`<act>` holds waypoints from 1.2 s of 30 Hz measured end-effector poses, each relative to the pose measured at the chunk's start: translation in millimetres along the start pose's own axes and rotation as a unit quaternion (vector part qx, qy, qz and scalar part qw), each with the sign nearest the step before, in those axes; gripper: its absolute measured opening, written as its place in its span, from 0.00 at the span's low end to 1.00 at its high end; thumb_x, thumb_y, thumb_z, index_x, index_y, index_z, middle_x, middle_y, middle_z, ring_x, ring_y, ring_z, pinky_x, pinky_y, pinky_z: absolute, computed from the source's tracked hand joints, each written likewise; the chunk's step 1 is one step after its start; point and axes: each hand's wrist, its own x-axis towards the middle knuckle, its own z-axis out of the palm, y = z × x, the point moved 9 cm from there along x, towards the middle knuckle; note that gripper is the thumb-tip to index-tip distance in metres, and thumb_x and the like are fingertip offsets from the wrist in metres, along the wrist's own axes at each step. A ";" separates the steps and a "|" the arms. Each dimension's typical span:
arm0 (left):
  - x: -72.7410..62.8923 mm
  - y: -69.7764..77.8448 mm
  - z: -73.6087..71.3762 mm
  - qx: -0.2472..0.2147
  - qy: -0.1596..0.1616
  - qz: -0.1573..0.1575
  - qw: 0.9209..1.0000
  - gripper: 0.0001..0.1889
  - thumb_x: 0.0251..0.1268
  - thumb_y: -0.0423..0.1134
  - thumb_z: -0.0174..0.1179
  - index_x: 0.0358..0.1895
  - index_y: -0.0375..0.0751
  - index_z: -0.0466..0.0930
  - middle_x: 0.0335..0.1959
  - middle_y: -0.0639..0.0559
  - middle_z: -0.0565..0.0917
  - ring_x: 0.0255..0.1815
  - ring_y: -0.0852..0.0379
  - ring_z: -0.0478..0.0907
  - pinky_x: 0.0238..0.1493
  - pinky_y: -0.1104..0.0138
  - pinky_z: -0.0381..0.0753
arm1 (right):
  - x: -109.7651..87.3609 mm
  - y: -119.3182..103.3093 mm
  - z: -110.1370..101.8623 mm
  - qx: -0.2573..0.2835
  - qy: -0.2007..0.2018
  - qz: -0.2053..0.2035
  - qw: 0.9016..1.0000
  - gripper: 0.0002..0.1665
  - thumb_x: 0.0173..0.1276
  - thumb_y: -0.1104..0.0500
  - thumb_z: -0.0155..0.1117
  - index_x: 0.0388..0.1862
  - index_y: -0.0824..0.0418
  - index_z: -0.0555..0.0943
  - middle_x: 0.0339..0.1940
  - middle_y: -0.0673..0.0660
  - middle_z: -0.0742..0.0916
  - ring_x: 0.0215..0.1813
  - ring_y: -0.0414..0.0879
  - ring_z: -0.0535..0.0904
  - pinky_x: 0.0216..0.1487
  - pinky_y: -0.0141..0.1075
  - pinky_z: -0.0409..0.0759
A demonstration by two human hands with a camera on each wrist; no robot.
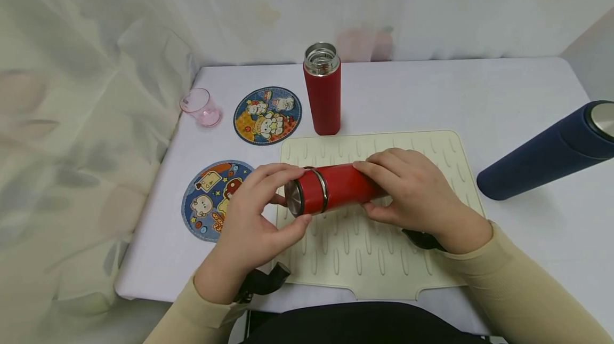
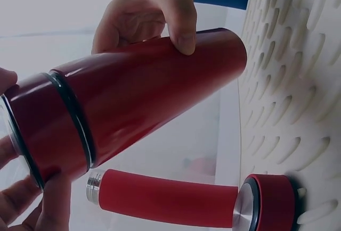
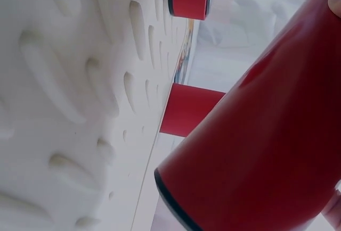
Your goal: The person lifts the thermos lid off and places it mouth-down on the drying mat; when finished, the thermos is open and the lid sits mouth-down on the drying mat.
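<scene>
Above the mat, both hands hold a red thermos [image 1: 352, 184] tilted on its side. Its steel-topped lid [image 1: 312, 194] faces left, with a shiny ring where it meets the body. My left hand [image 1: 256, 221] holds that lid end between thumb and fingers. Around the body, toward the base, my right hand [image 1: 412, 189] grips with thumb and fingers. Behind stands a second red thermos [image 1: 323, 98], upright with its steel mouth uncovered. A loose red lid [image 2: 274, 204] sits on the mat in the left wrist view; the head view hides it.
Under the hands lies a cream ridged mat [image 1: 379, 274]. A navy thermos [image 1: 542, 152] stands at the right. Two round cartoon coasters, an upper coaster [image 1: 268, 116] and a lower coaster [image 1: 201, 200], lie left, near a pink glass [image 1: 201, 108]. A curtain [image 1: 86, 120] hangs along the left side.
</scene>
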 end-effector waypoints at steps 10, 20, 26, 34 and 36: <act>1.3 -7.1 -5.6 -0.017 0.022 -0.051 0.998 0.28 0.57 0.39 0.78 0.64 0.44 0.88 0.54 0.49 0.89 0.49 0.55 0.85 0.37 0.64 0.92 | -0.4 1.4 0.5 -0.021 -0.008 -0.006 1.000 0.42 0.46 0.57 0.89 0.63 0.61 0.86 0.49 0.60 0.90 0.47 0.57 0.88 0.45 0.53 0.90; 0.7 -14.0 -14.2 -0.024 0.041 -0.082 0.995 0.28 0.57 0.38 0.78 0.64 0.44 0.88 0.53 0.51 0.89 0.48 0.57 0.83 0.38 0.65 0.91 | -4.7 12.8 -7.8 -0.017 0.012 0.012 1.000 0.42 0.46 0.58 0.90 0.63 0.63 0.85 0.49 0.62 0.90 0.49 0.60 0.89 0.46 0.56 0.91; 2.3 -12.4 -5.9 -0.017 0.022 -0.070 0.997 0.28 0.58 0.40 0.79 0.65 0.45 0.88 0.52 0.51 0.88 0.49 0.57 0.84 0.39 0.64 0.92 | -10.2 33.8 -17.7 0.020 0.042 0.071 0.996 0.43 0.47 0.57 0.88 0.64 0.66 0.83 0.51 0.65 0.91 0.51 0.61 0.88 0.50 0.56 0.89; 3.2 -10.0 8.6 0.007 -0.013 -0.055 0.998 0.30 0.59 0.40 0.81 0.67 0.49 0.86 0.57 0.53 0.88 0.55 0.57 0.82 0.42 0.57 0.94 | -23.6 90.5 -25.5 0.143 0.108 0.259 0.949 0.43 0.51 0.66 0.85 0.68 0.71 0.79 0.58 0.59 0.89 0.57 0.42 0.84 0.55 0.28 0.79; 2.7 -10.9 14.1 0.011 -0.024 -0.052 0.998 0.31 0.59 0.41 0.81 0.68 0.50 0.86 0.58 0.53 0.87 0.56 0.57 0.82 0.43 0.57 0.94 | -28.2 103.9 -23.9 0.177 0.123 0.315 0.924 0.44 0.53 0.68 0.85 0.70 0.70 0.78 0.58 0.49 0.88 0.58 0.36 0.81 0.55 0.27 0.78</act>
